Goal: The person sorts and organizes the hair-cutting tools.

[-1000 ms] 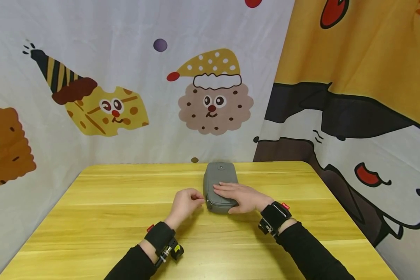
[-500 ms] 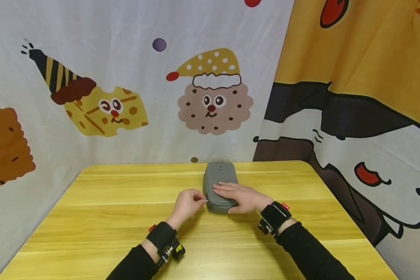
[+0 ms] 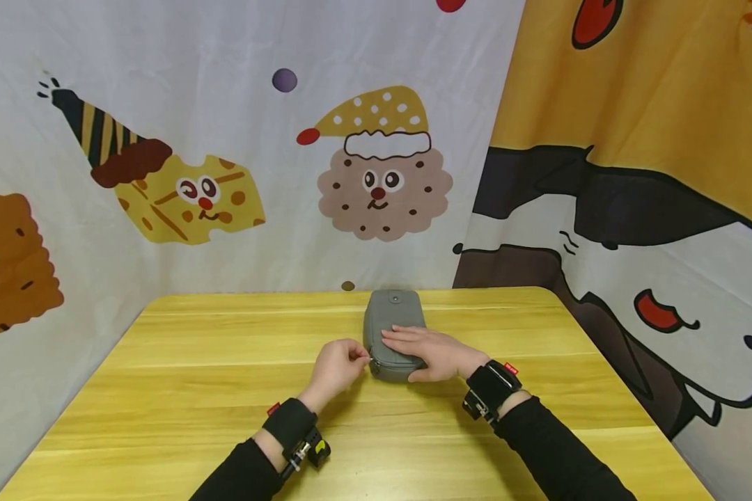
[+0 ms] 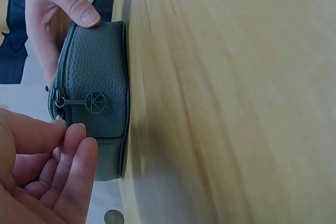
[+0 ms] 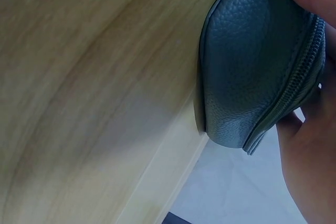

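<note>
A grey leather-look zip case [image 3: 393,311] lies on the wooden table, its long side running away from me. My left hand [image 3: 334,367] is at its near left corner, thumb and index finger pinching a small zipper pull [image 4: 60,117], mostly hidden by the fingertips. Beside that, a second zipper pull with a round openwork tag [image 4: 95,102] hangs against the case's side. My right hand [image 3: 440,353] rests on the lid with fingers laid straight across it; its thumb [image 4: 86,16] touches the near end. The zipper [image 5: 300,77] looks closed along the part seen in the right wrist view.
The light wooden table [image 3: 194,390] extends around the case. Its far edge meets a hanging cloth [image 3: 238,264] printed with cartoon snacks, and a yellow cartoon cloth [image 3: 601,104] hangs at the right. Each wrist wears a black band [image 3: 494,390] with a small camera.
My left hand has shifted slightly right, its fingertips now right at the case's corner. The right hand and the case have stayed put.
</note>
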The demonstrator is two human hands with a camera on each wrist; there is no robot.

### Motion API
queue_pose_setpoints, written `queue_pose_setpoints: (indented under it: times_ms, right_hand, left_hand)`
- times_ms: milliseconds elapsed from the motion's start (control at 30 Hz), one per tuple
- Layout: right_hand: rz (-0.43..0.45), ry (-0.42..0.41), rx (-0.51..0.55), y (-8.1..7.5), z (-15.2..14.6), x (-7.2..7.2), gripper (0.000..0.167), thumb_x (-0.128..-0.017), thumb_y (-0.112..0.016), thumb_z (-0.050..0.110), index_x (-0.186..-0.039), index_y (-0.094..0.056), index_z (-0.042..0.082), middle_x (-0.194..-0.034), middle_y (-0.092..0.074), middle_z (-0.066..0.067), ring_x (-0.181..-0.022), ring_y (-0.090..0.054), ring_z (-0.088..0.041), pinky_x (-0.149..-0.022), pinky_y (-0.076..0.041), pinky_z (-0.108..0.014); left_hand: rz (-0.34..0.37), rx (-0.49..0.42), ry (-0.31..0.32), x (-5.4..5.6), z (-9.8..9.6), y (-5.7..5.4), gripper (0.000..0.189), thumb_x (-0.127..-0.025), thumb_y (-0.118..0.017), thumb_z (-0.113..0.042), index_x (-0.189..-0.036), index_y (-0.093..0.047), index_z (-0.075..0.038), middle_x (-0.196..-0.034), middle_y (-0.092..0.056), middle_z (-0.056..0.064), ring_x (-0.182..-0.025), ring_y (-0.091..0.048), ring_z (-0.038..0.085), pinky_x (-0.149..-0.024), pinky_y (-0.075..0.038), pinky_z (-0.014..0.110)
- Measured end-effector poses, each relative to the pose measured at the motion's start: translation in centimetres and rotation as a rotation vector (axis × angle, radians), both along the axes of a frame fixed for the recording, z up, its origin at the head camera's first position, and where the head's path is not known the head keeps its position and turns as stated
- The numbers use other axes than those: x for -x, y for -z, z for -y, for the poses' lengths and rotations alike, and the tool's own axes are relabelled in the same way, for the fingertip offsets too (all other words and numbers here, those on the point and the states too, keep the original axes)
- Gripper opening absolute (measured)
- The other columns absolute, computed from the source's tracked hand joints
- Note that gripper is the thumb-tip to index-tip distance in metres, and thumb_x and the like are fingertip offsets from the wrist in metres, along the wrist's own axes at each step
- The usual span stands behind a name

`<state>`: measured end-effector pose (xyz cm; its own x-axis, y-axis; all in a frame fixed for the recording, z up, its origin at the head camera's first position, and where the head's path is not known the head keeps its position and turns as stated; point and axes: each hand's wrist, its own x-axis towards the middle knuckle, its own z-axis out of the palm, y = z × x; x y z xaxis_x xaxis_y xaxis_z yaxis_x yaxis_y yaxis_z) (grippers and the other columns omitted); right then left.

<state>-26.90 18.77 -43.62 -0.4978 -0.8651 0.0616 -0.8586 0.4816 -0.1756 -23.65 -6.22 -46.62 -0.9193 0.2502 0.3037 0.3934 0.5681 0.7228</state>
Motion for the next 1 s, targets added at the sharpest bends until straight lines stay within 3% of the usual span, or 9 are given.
queue_pose_setpoints:
  times_ms: [400,633,1000]
  right_hand:
    - [-0.009,-0.001,0.005,0.46,-0.22,0.19,0.08,-0.086,-0.078,0.023,-0.153,-0.038,0.006,-0.158,-0.033,-0.011,-0.145,-0.027,-0.034,-0.115,-0.026,-0.051]
    - [0.005,-0.009,0.01,0.54,-0.16,0.19,0.081,-0.086,-0.078,0.024,-0.153,-0.036,0.006,-0.158,-0.032,-0.011,-0.146,-0.025,-0.034,-0.116,-0.024,-0.05]
    - [0.009,-0.008,0.011,0.39,-0.21,0.14,0.08,-0.086,-0.078,0.024,-0.153,-0.036,0.005,-0.158,-0.032,-0.011,-0.146,-0.026,-0.034,-0.116,-0.024,-0.051]
  left_hand:
    - [-0.041,-0.001,-0.004,-0.18,-0.37,0.19,0.01,-0.086,-0.074,-0.004,-0.078,-0.071,-0.009,-0.067,-0.064,-0.006,-0.059,-0.057,0.005,-0.058,-0.048,0.025]
    - [-0.024,-0.002,0.009,-0.08,-0.47,0.6,0.011,-0.086,-0.074,-0.002,-0.078,-0.071,-0.009,-0.067,-0.064,-0.006,-0.059,-0.056,0.005,-0.058,-0.047,0.024]
    - [0.012,-0.018,0.03,0.12,-0.52,0.38,0.01,-0.088,-0.071,-0.001,-0.079,-0.072,-0.004,-0.068,-0.068,0.002,-0.057,-0.059,0.005,-0.055,-0.048,0.024]
